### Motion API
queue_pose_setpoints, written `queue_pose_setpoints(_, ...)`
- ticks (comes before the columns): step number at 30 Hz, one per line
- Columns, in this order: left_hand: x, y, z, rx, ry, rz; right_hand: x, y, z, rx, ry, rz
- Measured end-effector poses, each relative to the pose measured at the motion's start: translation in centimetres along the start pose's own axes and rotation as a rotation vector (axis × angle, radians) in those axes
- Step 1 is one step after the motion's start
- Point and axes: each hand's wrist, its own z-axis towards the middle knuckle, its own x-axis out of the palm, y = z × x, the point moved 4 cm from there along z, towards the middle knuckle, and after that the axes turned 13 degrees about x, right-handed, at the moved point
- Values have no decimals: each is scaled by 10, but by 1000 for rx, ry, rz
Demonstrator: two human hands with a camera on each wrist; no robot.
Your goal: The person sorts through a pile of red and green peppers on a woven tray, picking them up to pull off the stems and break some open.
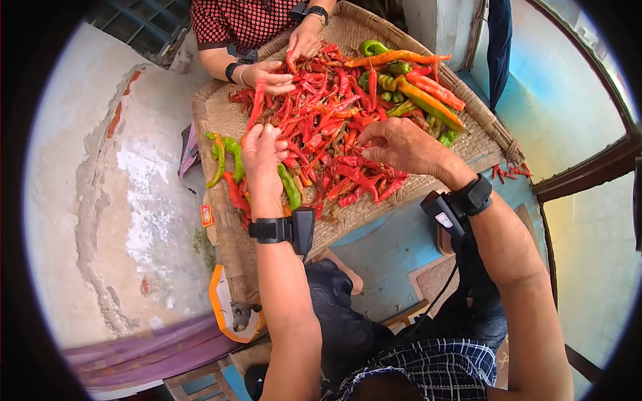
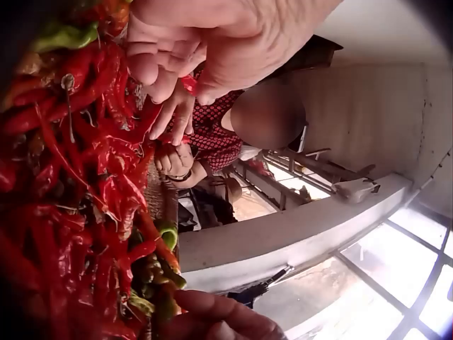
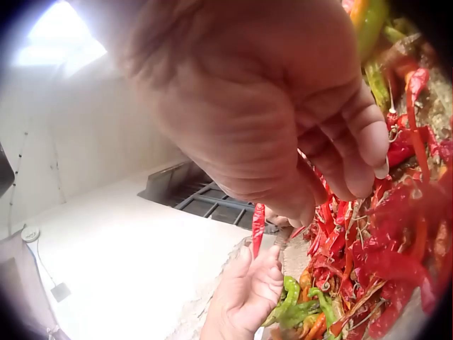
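In the head view my left hand [image 1: 263, 157] pinches one long red chili pepper [image 1: 257, 103] that stands up from its fingertips. The right wrist view shows the same chili upright in that hand, at the left of the pile. A heap of wrinkled red chilies [image 1: 328, 127] covers the middle of a woven tray [image 1: 210, 107]. My right hand [image 1: 409, 146] is over the heap's right side, fingers bent downward, thumb apart from them. In the right wrist view its fingertips [image 3: 364, 180] are right at the red chilies, with nothing seen between them.
Across the tray another person's hands [image 1: 304, 41] work at the heap's far edge. Larger green and orange peppers [image 1: 428, 103] lie at the right; several green ones [image 1: 233, 157] lie at the left. An orange-rimmed container [image 1: 217, 301] stands below left. A wall [image 1: 140, 194] borders the left side.
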Motion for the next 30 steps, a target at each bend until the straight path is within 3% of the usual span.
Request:
queue_pose_setpoints(2,0,22,-3,21,264,465,-3,-2,-2,20,1,6)
queue_pose_setpoints(3,-1,50,3,190,402,685,-6,-1,-1,36,-1,8)
queue_pose_setpoints(5,30,31,-26,617,493,1234,-12,0,-2,34,-5,9)
queue_pose_setpoints(9,36,33,-33,679,543,1277,-14,-5,-2,-49,-59,-3)
queue_pose_setpoints(12,26,26,-28,431,542,883,-17,-8,-5,-97,-65,-54)
queue_pose_setpoints(13,27,20,-31,432,546,888,-18,-8,-5,-97,-66,-47)
queue_pose_setpoints(15,23,6,-38,105,435,543,-19,-8,-6,-55,-48,-48)
queue_pose_setpoints(17,25,-6,-43,41,441,495,-20,-8,-10,-40,-57,-31)
queue_pose_setpoints(19,26,-8,-44,-78,441,155,-21,-9,-11,-26,-74,-16)
queue_pose_setpoints(25,13,-8,-15,-2,449,116,-19,-10,-13,-68,-65,-9)
queue_pose_setpoints(27,14,-27,3,351,173,239,-19,-9,-12,-129,-83,-59)
queue_pose_setpoints(28,18,-37,8,512,190,681,-20,-7,-11,-133,-84,-54)
queue_pose_setpoints(29,24,-40,12,518,189,683,-24,-7,-11,-109,-115,-28)
queue_pose_setpoints(30,41,-37,8,528,386,870,-29,-7,-11,-81,-145,-1)
